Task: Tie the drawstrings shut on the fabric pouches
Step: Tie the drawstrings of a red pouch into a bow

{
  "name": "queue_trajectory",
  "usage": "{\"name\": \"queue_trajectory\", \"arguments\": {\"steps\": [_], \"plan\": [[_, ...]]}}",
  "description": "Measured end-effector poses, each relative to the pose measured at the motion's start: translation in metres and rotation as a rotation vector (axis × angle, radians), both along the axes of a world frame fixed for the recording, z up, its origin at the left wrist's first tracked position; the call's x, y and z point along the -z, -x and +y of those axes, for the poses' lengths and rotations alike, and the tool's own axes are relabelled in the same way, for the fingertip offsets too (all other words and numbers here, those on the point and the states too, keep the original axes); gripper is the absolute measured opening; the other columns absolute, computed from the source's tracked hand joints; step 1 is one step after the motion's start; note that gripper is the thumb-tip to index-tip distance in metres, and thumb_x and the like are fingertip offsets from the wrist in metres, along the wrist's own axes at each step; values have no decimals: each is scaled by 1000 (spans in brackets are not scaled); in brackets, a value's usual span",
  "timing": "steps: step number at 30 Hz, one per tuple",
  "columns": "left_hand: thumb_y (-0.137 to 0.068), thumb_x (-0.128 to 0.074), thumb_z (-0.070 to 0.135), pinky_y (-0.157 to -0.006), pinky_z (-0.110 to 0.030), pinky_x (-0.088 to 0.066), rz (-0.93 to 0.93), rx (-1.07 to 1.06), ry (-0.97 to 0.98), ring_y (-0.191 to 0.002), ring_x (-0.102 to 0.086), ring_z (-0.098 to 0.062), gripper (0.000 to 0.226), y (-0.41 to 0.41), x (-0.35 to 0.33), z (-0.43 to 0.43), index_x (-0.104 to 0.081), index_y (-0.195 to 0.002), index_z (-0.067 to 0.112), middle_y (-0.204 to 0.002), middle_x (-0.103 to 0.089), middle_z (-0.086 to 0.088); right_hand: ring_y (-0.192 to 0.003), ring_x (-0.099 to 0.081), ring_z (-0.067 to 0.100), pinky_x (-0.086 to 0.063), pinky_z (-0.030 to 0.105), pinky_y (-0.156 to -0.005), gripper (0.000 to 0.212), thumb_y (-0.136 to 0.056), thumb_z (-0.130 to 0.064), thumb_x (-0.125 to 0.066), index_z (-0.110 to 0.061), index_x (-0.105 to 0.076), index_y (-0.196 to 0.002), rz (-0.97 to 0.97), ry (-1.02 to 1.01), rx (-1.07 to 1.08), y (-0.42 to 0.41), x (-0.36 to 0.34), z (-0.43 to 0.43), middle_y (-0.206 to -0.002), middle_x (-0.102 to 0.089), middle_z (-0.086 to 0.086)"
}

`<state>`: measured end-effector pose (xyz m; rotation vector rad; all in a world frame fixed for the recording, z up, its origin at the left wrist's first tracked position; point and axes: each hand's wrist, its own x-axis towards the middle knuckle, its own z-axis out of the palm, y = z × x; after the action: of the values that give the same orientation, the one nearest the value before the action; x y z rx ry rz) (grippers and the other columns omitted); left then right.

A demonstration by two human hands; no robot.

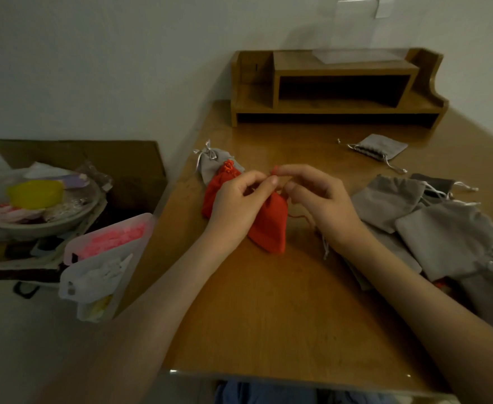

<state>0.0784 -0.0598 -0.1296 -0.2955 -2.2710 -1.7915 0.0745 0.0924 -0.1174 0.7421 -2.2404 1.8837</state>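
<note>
A red pouch lies on the wooden table under my two hands. My left hand pinches its red drawstring at the pouch's mouth, and my right hand pinches the other red string end just above it. A loose red cord trails below my right hand. A second red pouch with a gathered top lies behind my left hand, next to a grey pouch tied with a silver bow.
A heap of grey pouches covers the table's right side, and one grey pouch lies apart at the back. A wooden desk shelf stands against the wall. Left of the table sit plastic trays and a cluttered box.
</note>
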Motion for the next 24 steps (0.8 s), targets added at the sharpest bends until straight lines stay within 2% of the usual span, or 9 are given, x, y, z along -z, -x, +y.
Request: {"name": "queue_trajectory", "arguments": {"steps": [3,7,9,12,14,16,19,22,24], "plan": [[-92,-61,32,-74,-38,-48,-10,-10,55,-75,-62,-11,16,0,2,1,-71,-85,23,-75,-67,4,-83,-54,0,-42,15,-73,20,-91,-3,-55,-15,-63,-105,42,-22,138,3,0,4,-93,-59,-7],[-92,-62,27,-71,-28,-44,-21,-34,-29,-70,-58,-4,14,0,-2,0,-71,-83,20,-67,-63,12,-104,-50,8,-39,28,-93,18,-97,-21,-51,-24,-64,-109,-127,-263,103,7,0,4,-109,-55,-5],[-91,-62,25,-73,-26,-45,-49,-41,-104,-72,-59,-5,14,1,-4,0,-70,-80,22,-68,-64,11,-107,-50,13,-40,30,-97,25,-99,-25,-46,-15,-67,-109,-240,-327,3,6,0,3,-112,-55,3],[-91,-62,21,-71,-22,-46,-88,-30,-192,-69,-59,-3,13,-2,-8,1,-70,-81,19,-65,-65,12,-108,-57,29,-46,34,-95,34,-100,-23,-44,1,-63,-115,-326,-253,-90,6,1,1,-121,-55,24],[-93,-59,17,-60,-12,-42,-115,-3,-238,-57,-57,3,13,-4,-10,3,-67,-85,10,-58,-64,13,-100,-64,27,-51,28,-87,37,-100,-23,-43,6,-62,-114,-405,-125,-139,7,2,3,-114,-63,24],[-93,-59,17,-59,-10,-42,-123,-6,-240,-57,-58,3,13,-3,-10,3,-68,-85,11,-61,-65,11,-89,-67,18,-52,20,-76,35,-99,-24,-43,2,-64,-109,-472,-51,-196,8,2,6,-100,-71,11],[-92,-60,22,-74,-28,-54,-152,12,-286,-74,-67,-18,14,0,-8,0,-71,-83,19,-75,-69,-4,-80,-62,16,-48,24,-75,28,-98,-22,-46,-1,-63,-94,-448,-87,-200,9,3,8,-83,-66,3],[-94,-55,19,-47,-16,-39,-167,75,-385,-47,-45,-7,15,1,-8,-3,-69,-88,15,-50,-50,5,-79,-49,26,-40,37,-77,40,-96,-34,-49,4,-58,-89,-443,-130,-170,10,4,6,-82,-55,13],[-90,-56,20,-41,-14,-30,-170,150,-488,-42,-35,-4,14,2,-8,-3,-68,-90,13,-48,-43,5,-74,-43,26,-36,35,-72,38,-96,-38,-47,-8,-58,-75,-464,-127,-150,9,4,4,-77,-50,13]]}}
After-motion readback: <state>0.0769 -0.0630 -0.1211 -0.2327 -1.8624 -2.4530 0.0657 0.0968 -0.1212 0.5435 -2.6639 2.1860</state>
